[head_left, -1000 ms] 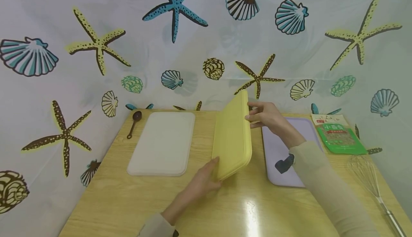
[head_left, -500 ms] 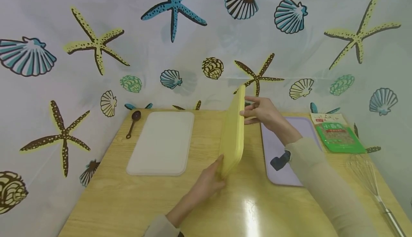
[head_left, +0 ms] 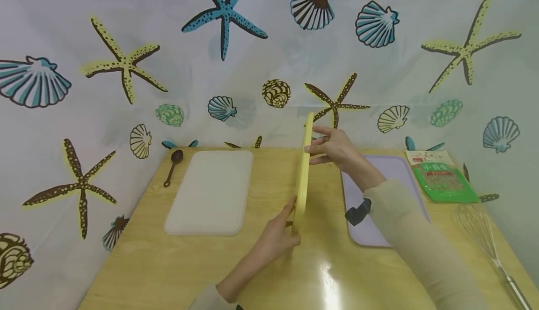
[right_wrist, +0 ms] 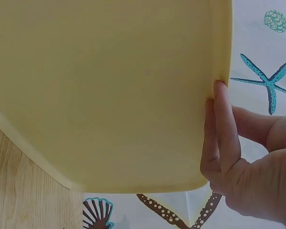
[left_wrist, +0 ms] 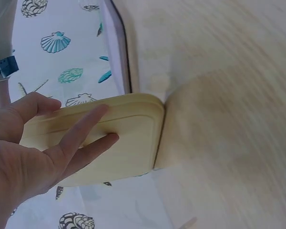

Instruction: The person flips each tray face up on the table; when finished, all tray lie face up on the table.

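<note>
A yellow tray (head_left: pixel 304 174) stands upright on its edge over the wooden table, seen almost edge-on in the head view. My left hand (head_left: pixel 271 239) holds its lower near part, fingers on the left face; in the left wrist view the thumb lies at the rim and fingers spread over the tray's face (left_wrist: pixel 133 148). Higher up, my right hand (head_left: pixel 337 151) pinches the rim from the right side. The right wrist view shows the tray's recessed face (right_wrist: pixel 109 95) filling most of the picture, with the right fingertips hooked over its edge.
A white tray (head_left: pixel 210 193) lies flat on the left, beside a dark spoon (head_left: pixel 177 156). On the right lie a purple tray (head_left: pixel 396 167), partly under the right arm, a green food packet (head_left: pixel 444 183) and a wire whisk (head_left: pixel 480 235). A patterned curtain (head_left: pixel 252 66) hangs behind.
The yellow tray has turned from showing its broad left face to nearly edge-on. My right hand has shifted a little left and my left hand slightly right with it.
</note>
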Demonstrator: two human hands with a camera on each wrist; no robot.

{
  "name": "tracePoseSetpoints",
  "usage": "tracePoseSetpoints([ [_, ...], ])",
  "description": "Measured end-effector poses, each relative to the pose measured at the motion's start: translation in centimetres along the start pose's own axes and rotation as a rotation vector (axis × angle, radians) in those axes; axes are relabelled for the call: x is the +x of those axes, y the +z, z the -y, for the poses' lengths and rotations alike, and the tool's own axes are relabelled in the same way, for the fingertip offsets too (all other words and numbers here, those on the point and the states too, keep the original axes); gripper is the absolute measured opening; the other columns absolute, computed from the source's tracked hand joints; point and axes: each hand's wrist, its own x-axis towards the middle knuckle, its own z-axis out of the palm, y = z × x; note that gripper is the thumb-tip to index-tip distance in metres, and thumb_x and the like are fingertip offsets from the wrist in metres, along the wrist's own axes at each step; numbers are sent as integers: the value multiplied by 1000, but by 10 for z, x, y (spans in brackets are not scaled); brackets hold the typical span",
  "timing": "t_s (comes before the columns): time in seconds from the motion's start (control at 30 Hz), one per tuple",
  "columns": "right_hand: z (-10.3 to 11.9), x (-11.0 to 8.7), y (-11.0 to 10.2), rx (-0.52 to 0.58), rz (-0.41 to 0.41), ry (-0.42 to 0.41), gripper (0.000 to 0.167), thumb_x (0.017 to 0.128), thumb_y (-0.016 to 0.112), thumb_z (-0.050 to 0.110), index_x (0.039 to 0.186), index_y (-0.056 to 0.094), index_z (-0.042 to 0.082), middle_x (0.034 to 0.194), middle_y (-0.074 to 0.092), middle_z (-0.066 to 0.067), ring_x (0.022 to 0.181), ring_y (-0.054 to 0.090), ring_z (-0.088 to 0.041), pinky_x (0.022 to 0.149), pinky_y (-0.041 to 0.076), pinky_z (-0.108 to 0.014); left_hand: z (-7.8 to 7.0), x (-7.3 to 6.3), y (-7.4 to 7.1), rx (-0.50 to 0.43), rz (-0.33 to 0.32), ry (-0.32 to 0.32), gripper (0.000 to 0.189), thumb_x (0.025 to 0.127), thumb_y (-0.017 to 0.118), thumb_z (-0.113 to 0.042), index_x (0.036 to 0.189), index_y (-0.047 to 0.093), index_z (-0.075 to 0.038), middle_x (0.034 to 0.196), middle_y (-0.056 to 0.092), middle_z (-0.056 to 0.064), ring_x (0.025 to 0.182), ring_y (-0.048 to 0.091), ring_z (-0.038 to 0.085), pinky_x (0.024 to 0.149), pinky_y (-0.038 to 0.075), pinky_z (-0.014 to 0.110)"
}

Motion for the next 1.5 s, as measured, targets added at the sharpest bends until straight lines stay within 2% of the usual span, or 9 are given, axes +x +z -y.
tracePoseSetpoints([
  [0.1, 1, 1, 5, 15, 16, 12, 74, 88, 66, -3, 151, 30, 11, 128, 48, -23, 102, 63, -31, 76, 59, -37, -7, -2, -6, -14, -3, -7, 96, 78, 61, 5, 156, 12, -21, 152, 32, 16, 119, 54, 42, 45, 46, 16],
  [0.27, 3, 4, 13, 35, 39, 7, 76, 88, 65, -3, 152, 28, 14, 130, 47, -23, 109, 61, -34, 76, 58, -38, -25, -5, -23, -20, -10, 62, 99, 81, 63, 5, 156, 6, -25, 151, 32, 22, 117, 54, 45, 56, 55, 22],
  [0.4, 3, 5, 16, 38, 55, 13, 76, 89, 65, -3, 152, 28, 14, 128, 47, -23, 110, 60, -34, 76, 59, -38, -39, -7, -34, -34, 3, 97, 107, 82, 65, 6, 155, -3, -34, 152, 27, 24, 117, 52, 48, 49, 50, 19],
  [0.53, 1, 5, 17, 23, 66, 44, 76, 89, 65, -2, 153, 27, 15, 122, 50, -21, 104, 62, -31, 76, 59, -38, -50, -8, -39, -25, 35, 72, 105, 83, 64, 5, 154, 0, -37, 153, 26, 23, 119, 52, 46, 40, 37, 15],
  [0.77, 6, 8, 22, 29, 87, 19, 76, 89, 65, -2, 153, 28, 16, 117, 54, -22, 106, 62, -32, 76, 59, -38, -66, -8, -50, -31, -14, 20, 91, 82, 66, -1, 155, 18, -27, 154, 26, 19, 120, 51, 46, 39, 34, 16],
  [0.93, 7, 8, 26, 47, 95, 39, 76, 89, 63, -4, 153, 26, 15, 123, 51, -23, 112, 59, -34, 76, 59, -38, -71, -8, -56, -114, -40, -6, 79, 83, 63, 0, 152, 29, -16, 154, 30, 16, 119, 53, 43, 54, 54, 22],
  [1.03, 7, 12, 29, 58, 106, 21, 76, 89, 63, -4, 153, 26, 14, 125, 50, -25, 112, 58, -35, 76, 59, -38, -73, -8, -58, -145, -80, -17, 71, 84, 61, -1, 149, 34, -10, 151, 34, 17, 118, 55, 40, 65, 59, 27],
  [1.3, 6, 17, 34, 69, 82, 29, 74, 89, 62, -5, 152, 27, 13, 122, 51, -24, 108, 60, -34, 75, 59, -38, -76, -8, -59, -117, -146, -7, 57, 88, 59, -1, 142, 41, 2, 146, 41, 17, 114, 58, 40, 64, 58, 25],
  [1.5, 5, 18, 33, 64, 66, 26, 72, 91, 63, -1, 152, 28, 12, 120, 54, -24, 103, 63, -34, 74, 59, -38, -77, -7, -58, -83, -199, 17, 52, 88, 60, 0, 138, 46, 5, 141, 46, 22, 107, 62, 40, 60, 58, 23],
])
